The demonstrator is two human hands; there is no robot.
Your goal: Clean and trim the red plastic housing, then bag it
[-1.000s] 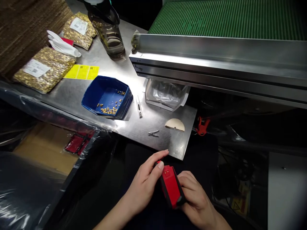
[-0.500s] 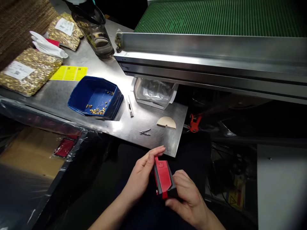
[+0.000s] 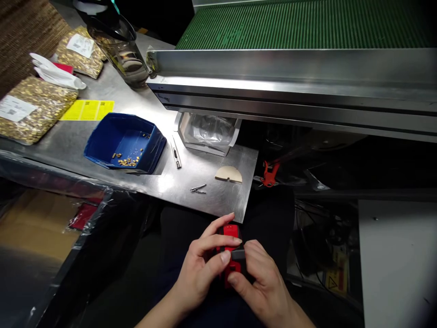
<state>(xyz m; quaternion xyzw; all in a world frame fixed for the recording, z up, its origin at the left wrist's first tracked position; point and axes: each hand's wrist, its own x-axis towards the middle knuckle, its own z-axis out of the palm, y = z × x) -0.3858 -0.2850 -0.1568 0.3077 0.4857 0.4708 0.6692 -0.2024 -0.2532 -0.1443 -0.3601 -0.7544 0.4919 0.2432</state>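
Both hands hold a small red and black plastic housing (image 3: 231,249) low in the middle of the view, just in front of the steel table's near edge. My left hand (image 3: 201,269) wraps it from the left, thumb laid across its top. My right hand (image 3: 259,284) grips its black lower end from the right. Most of the part is hidden by the fingers.
On the steel table (image 3: 211,200) stand a blue tray (image 3: 124,143) with small brass pieces, a metal pin (image 3: 198,188), a pen-like tool (image 3: 175,155), a beige half-disc (image 3: 228,174), and bags of brass parts (image 3: 30,109). A green conveyor (image 3: 307,27) runs behind.
The red part has been turned from lying lengthwise to more upright and closer in; my left thumb has come over its top and my right fingers have shifted up around it.
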